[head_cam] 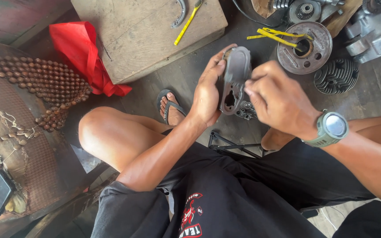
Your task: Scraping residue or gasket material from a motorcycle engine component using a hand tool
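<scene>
Left hand [208, 90] grip wrapped round edge of grey metal engine cover [233, 81], held upright above knees, over floor. Right hand [276, 99] grip pinched closed on cover's lower right side, near small gear cluster [246, 110]; what fingertips pinch cannot tell. Best practice, as judgement: keep left hold firm, cover steady, work fingertips gently, avoid dropping small parts toward sandalled foot [170, 108]. Round metal disc [305, 47] lies beyond on floor.

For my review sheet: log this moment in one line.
left hand: holds grey metal cover | right hand: fingers on cover | seated, over floor
</scene>
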